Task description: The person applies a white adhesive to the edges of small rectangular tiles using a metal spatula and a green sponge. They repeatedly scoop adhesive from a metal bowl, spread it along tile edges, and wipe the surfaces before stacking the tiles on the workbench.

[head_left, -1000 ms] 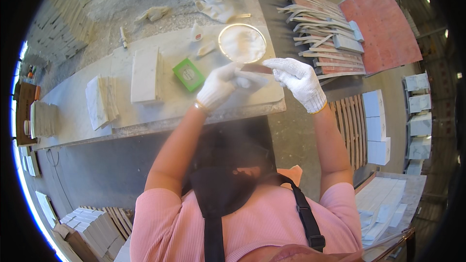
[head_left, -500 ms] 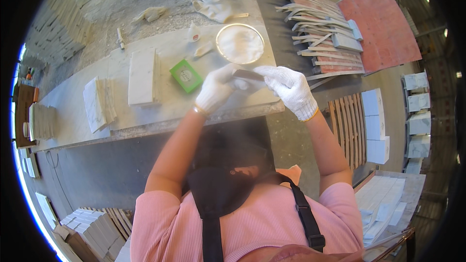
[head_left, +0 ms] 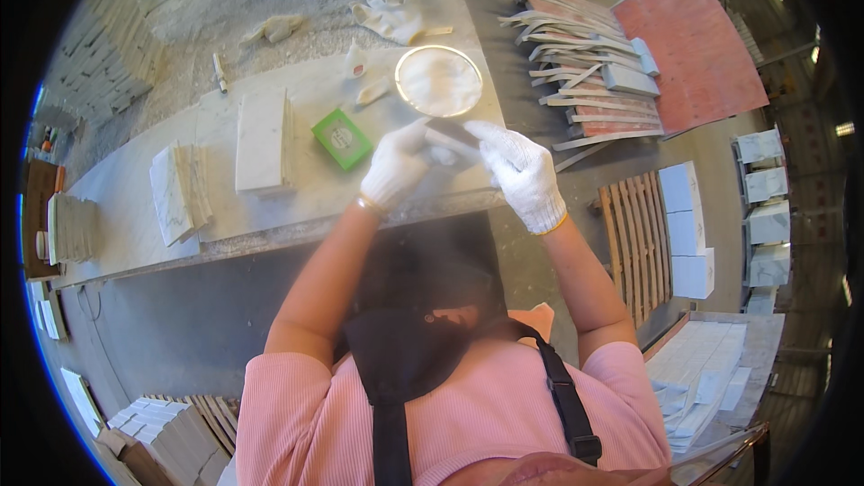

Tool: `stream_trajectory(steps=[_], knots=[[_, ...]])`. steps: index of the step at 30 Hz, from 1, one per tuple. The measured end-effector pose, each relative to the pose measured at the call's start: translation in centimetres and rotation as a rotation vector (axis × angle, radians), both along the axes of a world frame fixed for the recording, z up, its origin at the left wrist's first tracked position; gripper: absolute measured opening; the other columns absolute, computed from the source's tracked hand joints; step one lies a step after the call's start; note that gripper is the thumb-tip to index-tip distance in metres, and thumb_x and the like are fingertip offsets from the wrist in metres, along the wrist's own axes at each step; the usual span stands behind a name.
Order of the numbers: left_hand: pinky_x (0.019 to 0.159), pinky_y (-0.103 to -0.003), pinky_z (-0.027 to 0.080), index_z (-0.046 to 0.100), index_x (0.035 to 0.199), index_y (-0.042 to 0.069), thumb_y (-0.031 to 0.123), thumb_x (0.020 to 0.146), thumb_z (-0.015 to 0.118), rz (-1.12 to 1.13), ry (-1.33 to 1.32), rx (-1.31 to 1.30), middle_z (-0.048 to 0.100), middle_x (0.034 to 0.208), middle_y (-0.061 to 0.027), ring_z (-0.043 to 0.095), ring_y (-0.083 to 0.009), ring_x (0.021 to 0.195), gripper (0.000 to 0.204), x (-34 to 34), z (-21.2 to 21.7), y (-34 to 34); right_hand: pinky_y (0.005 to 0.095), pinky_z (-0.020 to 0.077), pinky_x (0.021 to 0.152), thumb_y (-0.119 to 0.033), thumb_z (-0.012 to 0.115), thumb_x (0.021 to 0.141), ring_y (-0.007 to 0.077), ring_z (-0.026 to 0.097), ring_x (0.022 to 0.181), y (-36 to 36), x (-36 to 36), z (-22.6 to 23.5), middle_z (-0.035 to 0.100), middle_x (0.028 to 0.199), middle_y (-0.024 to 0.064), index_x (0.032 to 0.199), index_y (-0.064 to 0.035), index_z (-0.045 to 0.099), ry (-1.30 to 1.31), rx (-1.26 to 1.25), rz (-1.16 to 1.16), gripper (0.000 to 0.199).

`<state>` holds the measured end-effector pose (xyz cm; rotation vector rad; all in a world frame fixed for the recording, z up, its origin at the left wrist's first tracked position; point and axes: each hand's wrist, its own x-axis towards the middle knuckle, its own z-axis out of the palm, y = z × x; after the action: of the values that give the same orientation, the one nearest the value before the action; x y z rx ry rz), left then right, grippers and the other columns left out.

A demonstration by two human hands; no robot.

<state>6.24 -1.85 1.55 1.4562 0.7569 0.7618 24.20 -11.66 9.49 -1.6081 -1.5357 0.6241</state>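
Note:
A small flat dark strip (head_left: 453, 135), its exact kind too unclear to name, spans the gap between my two hands above the front of the worktable. My left hand (head_left: 396, 164), in a white knit glove, pinches its left end. The other end is gripped by my right hand (head_left: 522, 175), gloved the same way, fingers closed. Just beyond the strip lies a round pale-rimmed dish (head_left: 399, 90) of white powder (head_left: 438, 79). Left of my left hand sits a green box (head_left: 342, 139) with a pale round label. A small white bottle (head_left: 354, 63) stands behind it.
Stacked white marble tiles (head_left: 261, 144) and more veined tiles (head_left: 175, 193) stand left on the worktable (head_left: 225, 232). Loose white gloves (head_left: 389, 16) lie at its back. To the right are pale strips (head_left: 585, 63) by a red board (head_left: 693, 49), and a wooden pallet (head_left: 634, 238).
The whole scene has shifted slightly left in the picture. My right hand sits a little closer to my left, and both still hold the dark strip.

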Motion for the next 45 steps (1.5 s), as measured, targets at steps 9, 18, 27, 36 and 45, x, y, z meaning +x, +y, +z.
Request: stream_trajectory(steps=[9, 18, 27, 36, 45], knots=[[0.090, -0.029, 0.052, 0.070, 0.121, 0.003, 0.014, 0.089, 0.084, -0.032, -0.055, 0.081, 0.075, 0.104, 0.0000, 0.062, -0.0094, 0.096, 0.037, -0.3, -0.9, 0.2, 0.0219, 0.0523, 0.070, 0.003, 0.061, 0.100, 0.0051, 0.060, 0.080, 0.4, 2.7, 1.8, 0.072, 0.102, 0.0008, 0.132, -0.0070, 0.074, 0.170, -0.072, 0.113, 0.036], [0.087, -0.029, 0.052, 0.069, 0.119, 0.004, 0.015, 0.088, 0.085, -0.041, 0.018, 0.073, 0.075, 0.102, -0.0005, 0.061, -0.0091, 0.094, 0.036, -0.2, -0.5, 0.3, 0.0317, 0.0545, 0.099, 0.000, 0.063, 0.099, 0.0193, 0.072, 0.111, 0.8, 2.6, 2.1, 0.077, 0.123, 0.0124, 0.127, -0.0003, 0.074, 0.080, -0.133, 0.168, 0.029], [0.085, -0.029, 0.054, 0.070, 0.120, 0.004, 0.009, 0.087, 0.083, -0.035, 0.062, 0.044, 0.076, 0.102, -0.0022, 0.063, -0.0092, 0.093, 0.036, -0.3, 0.1, 0.2, 0.0242, 0.0530, 0.070, 0.001, 0.064, 0.099, 0.0077, 0.063, 0.077, 0.8, 2.3, 1.5, 0.077, 0.107, 0.0089, 0.130, -0.0059, 0.074, -0.064, 0.045, 0.179, 0.033], [0.083, -0.028, 0.055, 0.073, 0.113, 0.004, -0.007, 0.087, 0.073, 0.013, 0.066, 0.106, 0.076, 0.100, -0.0021, 0.066, -0.0085, 0.091, 0.028, 0.0, 0.1, -0.5, 0.0325, 0.0568, 0.096, -0.006, 0.064, 0.101, 0.0215, 0.075, 0.107, -0.7, -0.1, 0.9, 0.077, 0.122, 0.0140, 0.127, -0.0043, 0.074, -0.010, -0.008, -0.040, 0.028], [0.087, -0.028, 0.056, 0.074, 0.110, 0.002, -0.012, 0.087, 0.068, 0.046, -0.079, 0.097, 0.076, 0.106, -0.0027, 0.068, -0.0110, 0.093, 0.028, 0.1, 0.5, -1.4, 0.0279, 0.0523, 0.063, -0.004, 0.065, 0.100, 0.0109, 0.063, 0.070, -0.9, -2.0, -1.1, 0.075, 0.099, 0.0103, 0.131, -0.0069, 0.073, -0.155, 0.164, -0.134, 0.032]])
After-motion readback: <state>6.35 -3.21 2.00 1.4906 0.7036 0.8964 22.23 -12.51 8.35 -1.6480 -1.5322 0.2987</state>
